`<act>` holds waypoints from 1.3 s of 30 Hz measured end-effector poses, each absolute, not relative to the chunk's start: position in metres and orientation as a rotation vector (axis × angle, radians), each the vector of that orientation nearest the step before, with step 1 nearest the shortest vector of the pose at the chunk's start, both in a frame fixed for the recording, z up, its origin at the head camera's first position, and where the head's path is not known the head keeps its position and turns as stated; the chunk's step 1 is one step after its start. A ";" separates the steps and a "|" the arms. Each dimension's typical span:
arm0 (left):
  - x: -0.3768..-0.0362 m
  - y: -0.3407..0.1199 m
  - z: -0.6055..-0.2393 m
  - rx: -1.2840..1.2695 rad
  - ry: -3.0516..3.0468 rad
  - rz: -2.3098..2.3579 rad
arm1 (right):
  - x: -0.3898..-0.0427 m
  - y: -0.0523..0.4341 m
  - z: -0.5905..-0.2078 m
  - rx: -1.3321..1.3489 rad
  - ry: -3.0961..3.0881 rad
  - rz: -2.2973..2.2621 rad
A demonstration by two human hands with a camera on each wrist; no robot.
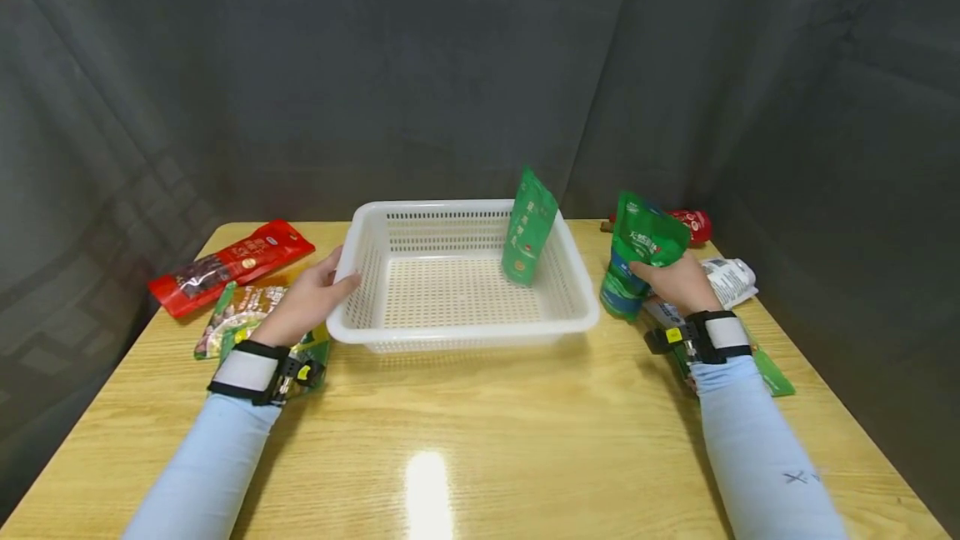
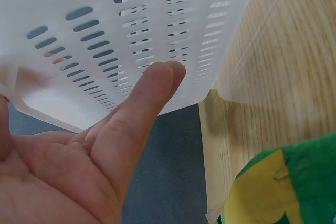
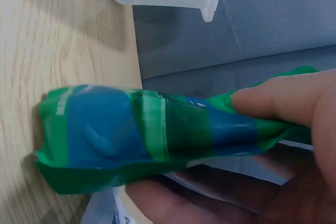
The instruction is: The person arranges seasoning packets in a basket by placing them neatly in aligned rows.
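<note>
A white slotted plastic basket stands mid-table, and a green pouch leans upright inside its right end. My left hand grips the basket's left rim, thumb over the edge and fingers along the outer wall. To the right of the basket, my right hand pinches a green and blue pouch between thumb and fingers. That pouch is upright; in the right wrist view its broad base is close over the table.
Left of the basket lie a red packet and several colourful packets, partly under my left forearm. Around my right hand are a red packet, a white packet and a green packet. A dark curtain hangs behind the table.
</note>
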State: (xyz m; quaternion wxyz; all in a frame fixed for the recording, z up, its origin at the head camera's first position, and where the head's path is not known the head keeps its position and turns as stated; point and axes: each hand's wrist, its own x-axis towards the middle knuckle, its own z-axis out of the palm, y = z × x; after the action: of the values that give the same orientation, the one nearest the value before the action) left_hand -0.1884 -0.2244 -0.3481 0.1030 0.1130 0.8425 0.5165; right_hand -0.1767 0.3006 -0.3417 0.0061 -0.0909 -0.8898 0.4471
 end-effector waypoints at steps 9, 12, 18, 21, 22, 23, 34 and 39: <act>-0.190 -0.225 -0.350 0.317 2.485 1.522 | -0.170 0.298 -0.342 -0.235 -2.865 1.166; -0.190 -0.226 -0.350 0.315 2.483 1.520 | -0.170 0.295 -0.342 -0.264 -2.857 1.121; -0.190 -0.227 -0.348 0.302 2.480 1.518 | -0.168 0.294 -0.341 -0.301 -2.826 1.053; -0.190 -0.226 -0.348 0.302 2.480 1.522 | -0.167 0.295 -0.341 -0.334 -2.807 1.044; -0.190 -0.226 -0.348 0.307 2.480 1.524 | -0.166 0.296 -0.340 -0.347 -2.801 1.046; -0.190 -0.225 -0.348 0.310 2.480 1.525 | -0.166 0.296 -0.339 -0.355 -2.793 1.053; -0.192 -0.226 -0.348 0.309 2.483 1.524 | -0.151 0.292 -0.309 -0.311 -2.515 1.351; -0.192 -0.226 -0.349 0.280 2.490 1.512 | -0.143 0.284 -0.288 -0.252 -2.204 1.695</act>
State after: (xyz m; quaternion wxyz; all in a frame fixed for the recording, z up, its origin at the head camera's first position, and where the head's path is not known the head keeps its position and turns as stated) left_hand -0.1923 -0.2256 -0.3489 0.1076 0.0953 0.8459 0.5136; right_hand -0.1431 0.2841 -0.2882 0.1741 -0.0890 -0.7774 0.5978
